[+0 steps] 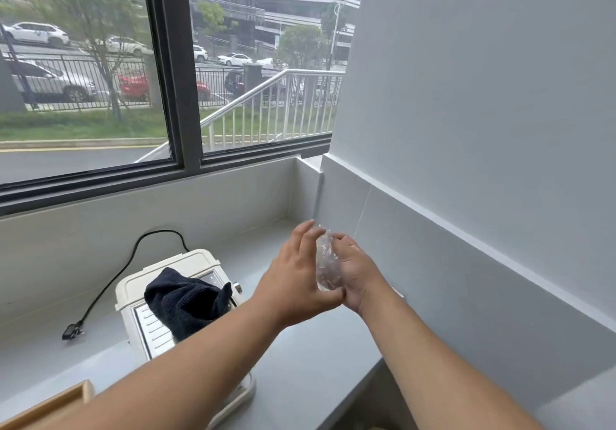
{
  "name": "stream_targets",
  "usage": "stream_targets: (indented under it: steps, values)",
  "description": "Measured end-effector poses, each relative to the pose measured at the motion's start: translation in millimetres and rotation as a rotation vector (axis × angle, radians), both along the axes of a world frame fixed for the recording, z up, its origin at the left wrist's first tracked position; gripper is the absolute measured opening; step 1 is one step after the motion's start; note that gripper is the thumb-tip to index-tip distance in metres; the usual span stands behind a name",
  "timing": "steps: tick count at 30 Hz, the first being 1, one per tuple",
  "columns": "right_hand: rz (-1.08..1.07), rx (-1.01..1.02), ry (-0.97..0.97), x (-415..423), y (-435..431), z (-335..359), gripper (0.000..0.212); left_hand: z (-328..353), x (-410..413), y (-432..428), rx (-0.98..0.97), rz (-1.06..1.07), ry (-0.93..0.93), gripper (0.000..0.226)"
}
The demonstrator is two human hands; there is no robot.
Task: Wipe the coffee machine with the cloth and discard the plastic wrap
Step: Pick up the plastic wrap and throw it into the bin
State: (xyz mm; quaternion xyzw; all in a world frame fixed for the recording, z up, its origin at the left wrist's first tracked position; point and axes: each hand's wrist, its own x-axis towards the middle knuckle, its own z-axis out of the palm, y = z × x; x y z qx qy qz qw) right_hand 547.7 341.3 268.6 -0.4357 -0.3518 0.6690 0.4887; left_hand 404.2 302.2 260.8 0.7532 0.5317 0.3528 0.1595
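A cream coffee machine (196, 263) stands on the grey counter (313, 363) at lower left, partly hidden by my left forearm. A dark blue cloth (186, 299) lies crumpled on its top. To the right of the machine, above the counter, my left hand (293, 276) and my right hand (353, 273) face each other, palms pressed on a wad of clear plastic wrap (327, 263) squeezed between them. The left fingers are spread, and the thumb sits under the wad.
A black power cord (123, 269) runs from behind the machine to a plug (71, 331) lying on the counter at left. A wooden box corner (63, 403) shows at bottom left. A window sits behind, a white wall (483, 129) on the right.
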Motion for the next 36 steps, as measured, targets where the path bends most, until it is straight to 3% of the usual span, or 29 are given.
stream_targets:
  steps: [2, 7, 12, 18, 21, 24, 29, 36]
  values:
    - [-0.063, 0.010, -0.037, 7, -8, 0, 0.010, 2, 6, -1, -0.032, -0.047, 0.006, 0.104]
    - [-0.129, -0.036, -0.018, 33, -35, -9, 0.020, -4, 30, 5, -0.074, -0.210, 0.167, 0.095]
    - [-0.185, -0.109, 0.065, 65, -57, -8, 0.020, -14, 65, -1, 0.032, -0.182, 0.220, 0.074]
    - [-0.105, -0.061, 0.036, 113, -78, -5, 0.017, -21, 111, 2, 0.051, -0.173, 0.201, 0.039]
    - [-0.131, -0.100, 0.037, 148, -81, -13, 0.033, -27, 139, 10, 0.076, -0.220, 0.206, 0.035]
    - [-0.110, -0.128, 0.046, 183, -87, -23, 0.046, -38, 167, 16, 0.045, -0.229, 0.189, 0.037]
    - [-0.216, -0.070, 0.033, 238, -91, -44, 0.042, -56, 217, 20, -0.065, -0.299, 0.202, 0.047]
    - [-0.325, -0.090, -0.362, 286, -74, -101, 0.029, -102, 265, 26, -0.285, -0.329, 0.289, 0.076]
